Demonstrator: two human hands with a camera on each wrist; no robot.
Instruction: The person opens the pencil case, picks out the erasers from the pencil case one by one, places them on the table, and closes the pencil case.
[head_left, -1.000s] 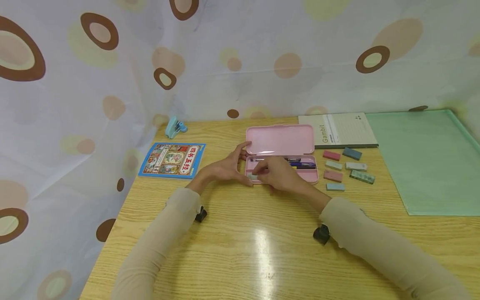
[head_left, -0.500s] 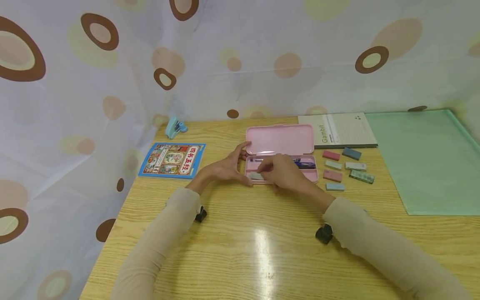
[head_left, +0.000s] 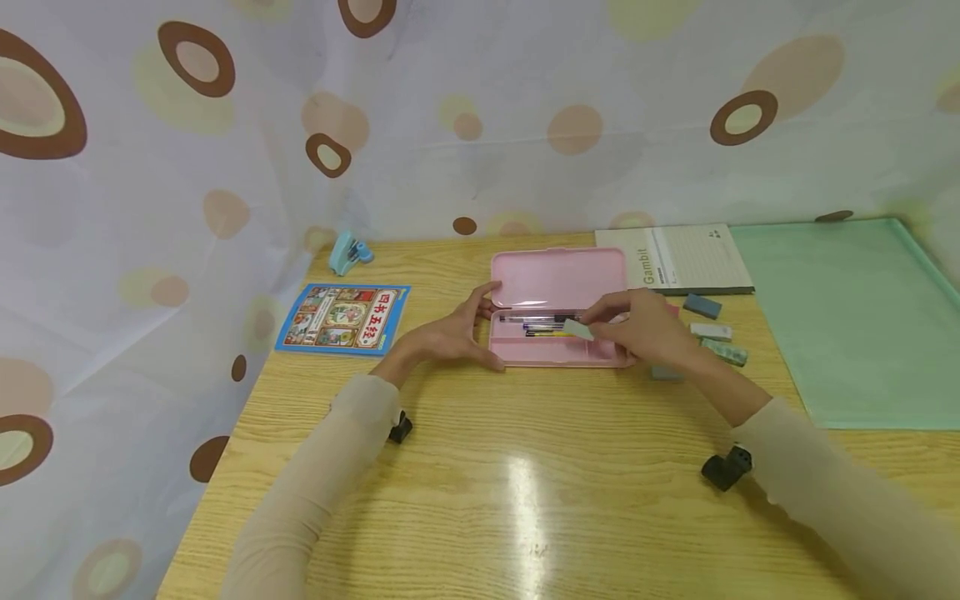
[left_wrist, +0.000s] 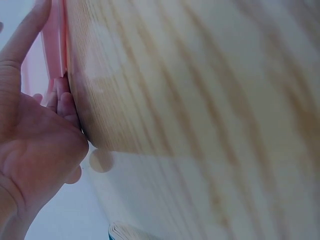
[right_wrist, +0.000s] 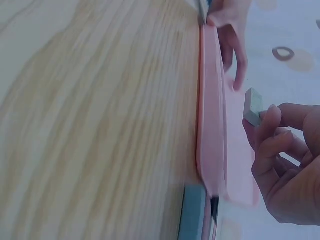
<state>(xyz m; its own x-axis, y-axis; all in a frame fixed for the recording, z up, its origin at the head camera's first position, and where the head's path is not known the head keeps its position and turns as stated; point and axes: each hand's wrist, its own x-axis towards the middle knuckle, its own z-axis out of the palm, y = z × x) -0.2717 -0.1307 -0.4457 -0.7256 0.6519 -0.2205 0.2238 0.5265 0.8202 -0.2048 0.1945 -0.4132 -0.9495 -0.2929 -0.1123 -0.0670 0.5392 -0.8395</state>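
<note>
— Around the open pink case (head_left: 558, 337)? Right of it, loose erasers (head_left: 711, 331) on the wooden table (head_left: 480, 467), partly hidden behind the right hand (head_left: 637, 329). Behind them, a notebook (head_left: 686, 258) and a green mat (head_left: 847, 317). Far left, a picture booklet (head_left: 343, 318) and a small blue stapler (head_left: 348, 252).

— Anything seen by one camera only?

— Pens (head_left: 536, 321) inside the case: head view only. Right wrist view: the pale eraser (right_wrist: 253, 106) end-on, clear above the case's rim.

— And the grips?

— Right fingertips pinching that eraser (head_left: 579, 329), raised over the case's right half. Left hand (head_left: 450, 337) flat, fingers straight, pressed against the case's left end, holding nothing.
</note>
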